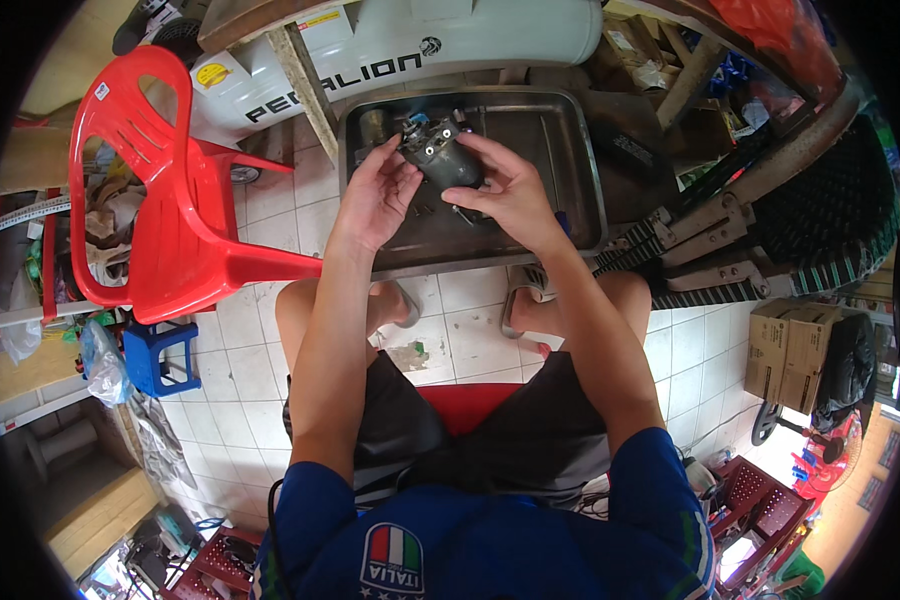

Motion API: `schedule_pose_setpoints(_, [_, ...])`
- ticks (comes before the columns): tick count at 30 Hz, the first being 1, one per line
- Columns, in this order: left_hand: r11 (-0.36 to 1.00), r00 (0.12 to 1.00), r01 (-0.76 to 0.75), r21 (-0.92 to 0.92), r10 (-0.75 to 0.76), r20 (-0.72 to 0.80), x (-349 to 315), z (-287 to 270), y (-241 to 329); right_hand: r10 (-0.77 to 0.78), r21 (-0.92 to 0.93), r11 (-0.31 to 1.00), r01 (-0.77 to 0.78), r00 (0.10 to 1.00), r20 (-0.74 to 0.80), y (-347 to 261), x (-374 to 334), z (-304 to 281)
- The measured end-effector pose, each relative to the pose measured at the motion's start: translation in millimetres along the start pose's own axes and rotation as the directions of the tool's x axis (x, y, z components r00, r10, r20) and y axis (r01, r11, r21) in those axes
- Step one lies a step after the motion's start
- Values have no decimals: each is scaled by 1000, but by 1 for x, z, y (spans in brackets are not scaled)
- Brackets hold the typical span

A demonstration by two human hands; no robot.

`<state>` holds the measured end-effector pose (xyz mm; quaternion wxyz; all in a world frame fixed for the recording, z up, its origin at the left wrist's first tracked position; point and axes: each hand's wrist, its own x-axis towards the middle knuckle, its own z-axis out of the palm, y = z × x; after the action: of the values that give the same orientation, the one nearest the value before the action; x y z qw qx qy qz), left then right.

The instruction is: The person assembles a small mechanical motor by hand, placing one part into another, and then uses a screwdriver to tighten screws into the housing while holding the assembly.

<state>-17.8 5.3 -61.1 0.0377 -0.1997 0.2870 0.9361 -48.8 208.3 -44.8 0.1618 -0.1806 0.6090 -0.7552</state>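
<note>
A dark cylindrical metal part (pixel 450 165), much like a small motor, is held above a metal tray (pixel 410 262). Its upper end carries pale round fittings and a bit of blue. My right hand (pixel 510 195) wraps its right side, thumb below and fingers above. On the other side my left hand (pixel 380 195) has its palm turned up and fingers curled, the fingertips against the part's left edge. Small loose pieces, perhaps screws, lie in the tray under the part. A short brownish cylinder (pixel 375 127) stands in the tray's far left corner.
Left of the tray stands a red plastic chair (pixel 175 240), with a blue stool (pixel 160 355) nearer me. A large pale tank (pixel 440 50) lies behind the tray. Treaded black rubber (pixel 820 210) and metal bars (pixel 715 235) crowd the right; cardboard boxes (pixel 790 350) sit nearer.
</note>
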Motion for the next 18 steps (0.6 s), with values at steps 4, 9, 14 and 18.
schedule_pose_setpoints(4, [997,998,58,45,-58,5,3,-2,0,-76,-136,988,66,994,-74,14,0,6])
schedule_pose_setpoints(9, [998,998,56,38,-56,9,4,2,-2,-53,-71,997,43,988,-147,11,-3,13])
schedule_pose_setpoints(14, [995,999,41,94,-42,6,0,5,-1,-126,-42,992,120,977,-174,18,-3,18])
schedule_pose_setpoints(18, [979,989,30,201,-58,138,1,0,1,-79,-52,996,71,982,-172,22,1,15])
